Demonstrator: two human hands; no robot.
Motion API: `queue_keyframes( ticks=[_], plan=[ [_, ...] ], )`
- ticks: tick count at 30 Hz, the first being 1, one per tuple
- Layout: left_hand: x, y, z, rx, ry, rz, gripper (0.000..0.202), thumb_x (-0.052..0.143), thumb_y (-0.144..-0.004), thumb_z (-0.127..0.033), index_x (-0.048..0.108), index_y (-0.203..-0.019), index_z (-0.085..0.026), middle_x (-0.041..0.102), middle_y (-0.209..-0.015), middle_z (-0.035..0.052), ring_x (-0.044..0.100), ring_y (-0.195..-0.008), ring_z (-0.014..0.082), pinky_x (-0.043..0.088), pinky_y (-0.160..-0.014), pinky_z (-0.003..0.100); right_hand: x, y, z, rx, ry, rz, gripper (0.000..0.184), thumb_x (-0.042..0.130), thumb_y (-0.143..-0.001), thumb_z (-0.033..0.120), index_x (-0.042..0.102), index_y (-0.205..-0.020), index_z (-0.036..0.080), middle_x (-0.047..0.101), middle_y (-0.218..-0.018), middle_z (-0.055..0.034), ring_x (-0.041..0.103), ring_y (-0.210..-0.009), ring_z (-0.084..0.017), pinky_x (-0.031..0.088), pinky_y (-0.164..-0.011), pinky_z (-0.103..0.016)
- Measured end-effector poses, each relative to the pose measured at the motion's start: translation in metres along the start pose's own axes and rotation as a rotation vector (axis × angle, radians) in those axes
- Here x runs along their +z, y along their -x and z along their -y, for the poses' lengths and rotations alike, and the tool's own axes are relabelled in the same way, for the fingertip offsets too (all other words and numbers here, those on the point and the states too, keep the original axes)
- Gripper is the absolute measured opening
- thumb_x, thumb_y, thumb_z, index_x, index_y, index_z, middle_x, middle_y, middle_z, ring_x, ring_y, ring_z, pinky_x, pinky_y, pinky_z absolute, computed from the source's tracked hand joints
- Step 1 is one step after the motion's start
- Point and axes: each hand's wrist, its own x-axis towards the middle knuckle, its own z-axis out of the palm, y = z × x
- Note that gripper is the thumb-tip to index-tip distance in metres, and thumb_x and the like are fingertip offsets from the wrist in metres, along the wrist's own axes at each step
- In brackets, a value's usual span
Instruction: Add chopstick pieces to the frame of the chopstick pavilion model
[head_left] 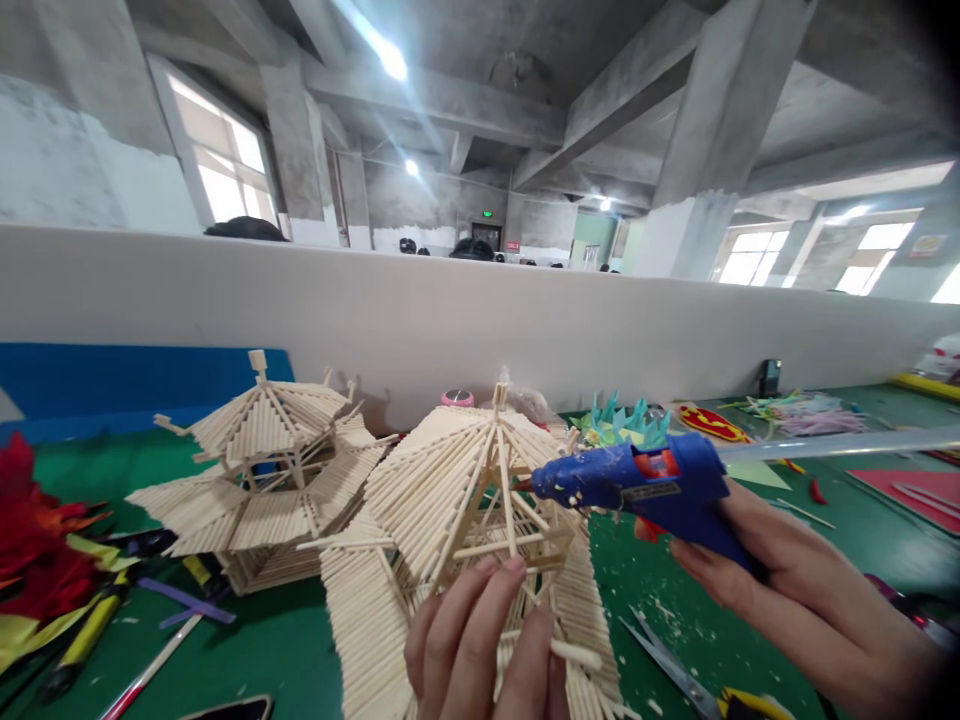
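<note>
My left hand [480, 645] grips the lower front of a pagoda roof model made of pale wooden sticks [420, 500], its fingers pressed on the inner frame. My right hand [795, 585] is closed around a blue hot glue gun [645, 485] with an orange trigger. A clear glue stick [840, 445] juts from the gun's back. The gun's nozzle touches the open frame near the roof's peak. A short loose stick [574, 655] lies by my left fingers.
A second stick pagoda [262, 460] stands to the left on the green mat [675, 600]. Scissors [667, 665] lie at the bottom right. Red and yellow paper [37, 560] and pens [90, 630] lie at left, paper crafts [622, 425] behind. A white partition [450, 310] closes the back.
</note>
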Motion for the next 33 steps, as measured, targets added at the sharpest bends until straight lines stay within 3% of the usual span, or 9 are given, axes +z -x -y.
queue_keyframes(
  ticks=[3,10,21,33],
  plan=[
    [0.001,0.000,-0.001,0.002,-0.002,-0.015,0.018,0.051,-0.066,-0.004,0.065,-0.069,-0.015,0.064,-0.092,0.0088,0.058,-0.089,0.0266,0.040,-0.070,0.040,-0.002,0.004,0.000,0.035,-0.017,0.077,0.057,0.051,-0.077,0.044,0.036,-0.130,0.031,0.056,-0.120,-0.0015,0.055,-0.104,-0.024,0.047,-0.085,-0.033],
    [0.002,0.000,-0.001,-0.021,0.006,-0.037,0.020,0.051,-0.065,-0.004,0.065,-0.071,-0.016,0.065,-0.092,0.0086,0.059,-0.088,0.0275,0.041,-0.069,0.041,-0.007,0.008,0.021,0.042,0.038,0.106,0.053,0.045,-0.081,0.040,0.031,-0.132,0.035,0.054,-0.122,-0.0002,0.054,-0.106,-0.024,0.044,-0.090,-0.033],
    [0.000,-0.001,-0.004,-0.045,0.011,-0.026,0.021,0.050,-0.065,-0.002,0.065,-0.072,-0.015,0.063,-0.091,0.0083,0.058,-0.088,0.0268,0.042,-0.070,0.041,-0.016,0.014,0.028,0.065,0.114,0.161,0.053,0.049,-0.076,0.046,0.035,-0.127,0.037,0.055,-0.118,0.0004,0.054,-0.103,-0.027,0.048,-0.087,-0.036],
    [-0.001,0.001,-0.005,-0.069,0.036,-0.015,0.021,0.053,-0.063,-0.003,0.066,-0.074,-0.015,0.062,-0.093,0.0093,0.057,-0.091,0.0279,0.042,-0.072,0.042,-0.021,0.011,0.035,0.022,0.098,0.218,0.053,0.050,-0.078,0.040,0.033,-0.128,0.042,0.052,-0.123,0.0024,0.053,-0.106,-0.028,0.048,-0.089,-0.037]
  ],
)
